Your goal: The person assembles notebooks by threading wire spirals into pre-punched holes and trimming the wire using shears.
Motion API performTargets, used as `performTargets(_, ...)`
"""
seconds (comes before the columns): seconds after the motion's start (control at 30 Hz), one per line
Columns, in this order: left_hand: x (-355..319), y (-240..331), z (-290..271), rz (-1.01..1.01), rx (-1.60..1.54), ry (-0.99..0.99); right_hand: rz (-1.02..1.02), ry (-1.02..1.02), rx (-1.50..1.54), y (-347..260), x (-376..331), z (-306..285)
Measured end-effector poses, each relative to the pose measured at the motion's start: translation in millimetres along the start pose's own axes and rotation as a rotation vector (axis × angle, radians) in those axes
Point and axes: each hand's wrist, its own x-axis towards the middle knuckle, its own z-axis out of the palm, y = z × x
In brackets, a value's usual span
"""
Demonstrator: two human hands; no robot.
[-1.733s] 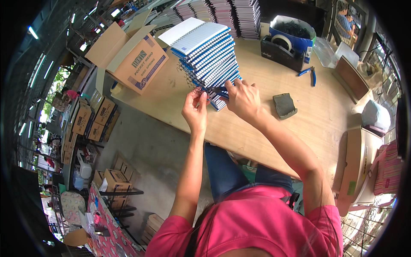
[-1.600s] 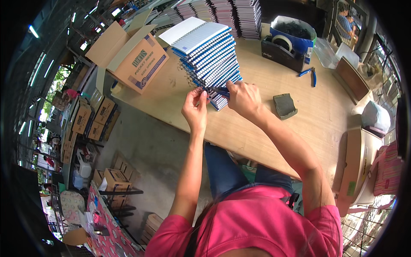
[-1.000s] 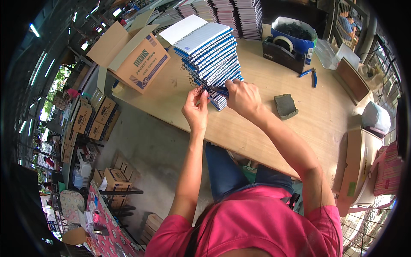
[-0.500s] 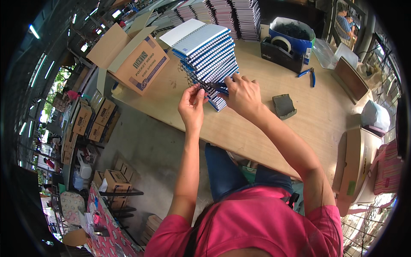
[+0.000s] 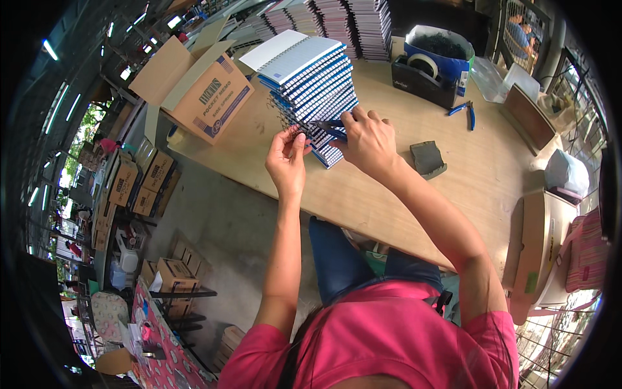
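A tall stack of spiral-bound notebooks [image 5: 317, 84] with blue covers stands on the table, its top one folded open to white pages. Loose wire ends of the spirals stick out along its left side. Around a pair of blue-handled pliers [image 5: 332, 128] my right hand [image 5: 369, 139] is closed, the jaws pointing left at the lower notebooks' edge. My left hand [image 5: 287, 159] pinches at a spiral wire end by the jaws; the exact grip is partly hidden by the fingers.
Left of the stack is an open cardboard box [image 5: 210, 97]. A dark grey block [image 5: 428, 159] and blue-handled cutters [image 5: 464, 113] lie to the right. Farther back stand a blue container [image 5: 446, 48] and a tape dispenser [image 5: 421, 81]. More notebook stacks [image 5: 369, 29] rise at the far edge.
The pliers' jaws have come more into sight and reach further left toward the wire. My left hand stays nearly in place. The whole view has shifted slightly.
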Motion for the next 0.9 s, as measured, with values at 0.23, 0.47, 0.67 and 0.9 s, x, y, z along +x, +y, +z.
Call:
performTargets(0.23, 2.2, 0.1, -3.2, -0.007, 0.017, 0.023, 0.066, -0.228, 0.075, 7.6, 10.9, 6.3)
performTargets(0.47, 1.9, 11.2, -4.0, 0.013, 0.037, 0.006, -0.021, -0.002, -0.004, -3.6, 4.5, -12.2)
performTargets(0.67, 6.8, 13.1, -2.6, 0.019, 0.042, -0.004, -0.037, -0.083, 0.009, 0.8, 13.0, 0.6)
performTargets(0.9, 8.1, 13.2, -11.6, 0.014, 0.06, -0.004, -0.031, -0.013, 0.0, -4.4, 13.1, -19.0)
